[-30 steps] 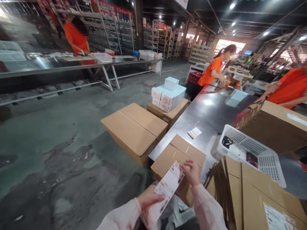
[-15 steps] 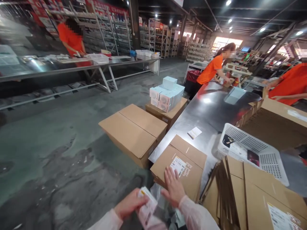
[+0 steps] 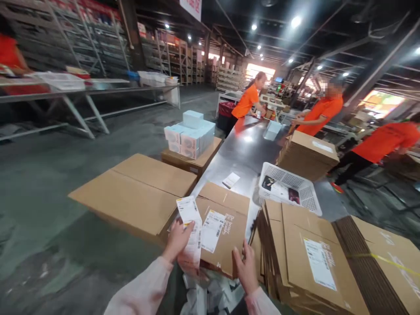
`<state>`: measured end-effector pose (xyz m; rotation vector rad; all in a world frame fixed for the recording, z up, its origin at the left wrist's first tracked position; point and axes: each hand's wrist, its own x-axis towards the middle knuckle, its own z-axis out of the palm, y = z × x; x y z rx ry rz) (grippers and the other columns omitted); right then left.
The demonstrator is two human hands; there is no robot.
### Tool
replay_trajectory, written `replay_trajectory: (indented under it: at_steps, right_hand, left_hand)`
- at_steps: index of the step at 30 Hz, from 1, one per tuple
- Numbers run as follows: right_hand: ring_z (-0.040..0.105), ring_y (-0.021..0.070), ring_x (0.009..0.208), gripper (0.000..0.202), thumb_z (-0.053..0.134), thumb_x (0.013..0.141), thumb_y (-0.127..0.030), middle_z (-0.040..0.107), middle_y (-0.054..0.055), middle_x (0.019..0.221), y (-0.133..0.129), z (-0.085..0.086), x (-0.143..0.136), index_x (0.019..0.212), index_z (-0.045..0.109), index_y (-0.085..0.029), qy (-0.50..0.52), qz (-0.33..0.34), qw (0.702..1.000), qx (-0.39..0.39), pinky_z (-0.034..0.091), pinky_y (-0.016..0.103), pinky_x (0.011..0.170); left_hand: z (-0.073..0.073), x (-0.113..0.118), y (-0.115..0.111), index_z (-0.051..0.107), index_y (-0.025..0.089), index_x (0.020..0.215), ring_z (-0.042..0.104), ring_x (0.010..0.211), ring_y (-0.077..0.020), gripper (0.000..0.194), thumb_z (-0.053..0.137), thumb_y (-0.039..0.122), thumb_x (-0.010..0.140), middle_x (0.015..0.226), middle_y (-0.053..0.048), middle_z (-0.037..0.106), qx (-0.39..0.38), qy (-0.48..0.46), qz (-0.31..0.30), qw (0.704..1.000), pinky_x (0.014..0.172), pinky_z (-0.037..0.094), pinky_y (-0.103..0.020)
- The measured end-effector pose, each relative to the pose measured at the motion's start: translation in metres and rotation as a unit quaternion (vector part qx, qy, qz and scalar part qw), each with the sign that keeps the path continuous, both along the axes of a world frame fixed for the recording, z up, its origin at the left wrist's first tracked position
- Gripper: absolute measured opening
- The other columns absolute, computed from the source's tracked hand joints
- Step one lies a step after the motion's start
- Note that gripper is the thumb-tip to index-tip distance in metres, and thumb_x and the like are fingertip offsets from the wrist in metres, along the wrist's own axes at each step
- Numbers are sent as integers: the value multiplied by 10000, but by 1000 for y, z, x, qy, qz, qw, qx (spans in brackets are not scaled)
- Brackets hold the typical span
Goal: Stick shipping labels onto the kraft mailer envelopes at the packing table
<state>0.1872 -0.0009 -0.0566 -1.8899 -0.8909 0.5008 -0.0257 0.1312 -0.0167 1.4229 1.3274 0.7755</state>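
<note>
My left hand [image 3: 178, 239] is closed on a strip of white printed labels [image 3: 190, 211], which hangs over the left edge of a flat brown carton [image 3: 226, 251]. That carton lies at the near end of the metal table and bears a stuck white label [image 3: 211, 229] and white lettering. At the carton's right edge is my right hand [image 3: 246, 267], its thumb and fingers around the edge. To the right stand more folded cartons [image 3: 302, 245], one with a white label.
A white basket [image 3: 310, 199] and a small card [image 3: 231, 180] are on the metal table [image 3: 226, 157]. Left are a large carton [image 3: 138, 192] and light-blue boxes [image 3: 193, 133]. A bundle of cartons [image 3: 387, 249] is at right. People in orange shirts stand farther off.
The view has swung right. My left hand has raised the labels, now unfolded, to the carton's left side. My right hand has moved off the carton's label to its right edge.
</note>
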Motion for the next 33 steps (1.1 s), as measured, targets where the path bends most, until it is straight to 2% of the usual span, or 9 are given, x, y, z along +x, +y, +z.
replay_trajectory:
  at_steps: [3,8,11,14,16,20,23,28,33]
  right_hand:
    - [609,264,1026,817,613,701,-601,647,116,1127,-38,53,49,1367,417,-171,136,-58,986,82,505,388,860]
    - [639,316,921,867,703,514,-584,691,119,984,-121,140,185,1257,552,-166,0,-175,983,-49,521,419,777]
    - [615,383,927,791,710,444,-597,662,200,1006,-119,160,185,1066,655,-113,-131,-206,962,-118,498,504,791]
    - [642,301,796,693,703,526,-625,681,167,927,-78,145,93,1009,669,-129,6,4,994,-110,522,454,737]
    - [650,259,806,772,758,520,-596,683,132,1012,-51,122,14,1152,602,-180,185,176,967,-28,539,406,716]
    - [654,266,947,493,628,750,-578,711,127,992,-29,80,-89,1013,654,-161,302,266,915,19,508,417,870]
    - [672,285,908,520,693,693,-563,719,133,999,-13,68,-93,1011,663,-153,295,314,902,1,527,439,836]
    - [687,283,790,501,681,647,-624,746,127,859,38,78,-61,844,742,-167,140,303,942,-39,551,371,724]
    - [690,249,729,368,631,744,-532,754,81,798,41,78,-64,822,769,-199,59,351,930,-91,529,314,668]
  left_hand:
    - [34,-1,-26,683,87,973,652,961,-324,591,594,619,733,994,-176,716,-131,-192,-48,971,849,516,-412]
    - [63,-13,-56,648,110,1079,666,951,-314,604,761,514,646,1073,-158,703,-212,-310,-77,924,820,537,-376]
    - [64,-16,-72,549,187,1261,628,1050,-311,747,801,469,617,1209,-127,648,-209,-324,-109,916,845,528,-354]
    - [63,-11,-91,438,237,1367,623,1054,-297,839,785,475,642,1258,-107,619,-212,-313,-149,914,884,507,-376]
    - [60,-7,-99,465,230,1349,627,1033,-290,799,780,465,653,1246,-109,624,-201,-297,-186,915,906,491,-392]
    - [46,-9,-93,613,156,1174,623,1005,-283,697,818,460,581,1134,-123,675,-145,-286,-124,939,883,486,-359]
    - [31,-16,-80,686,91,963,647,777,-242,582,756,548,609,904,-126,723,-159,-281,-27,946,713,500,-328]
    - [11,-13,-76,724,89,790,602,677,-187,452,778,491,591,744,-76,714,-151,-266,-12,952,654,441,-274]
    - [-16,3,-82,573,139,538,470,541,-119,484,742,592,564,520,14,550,-124,-225,91,962,554,370,-238]
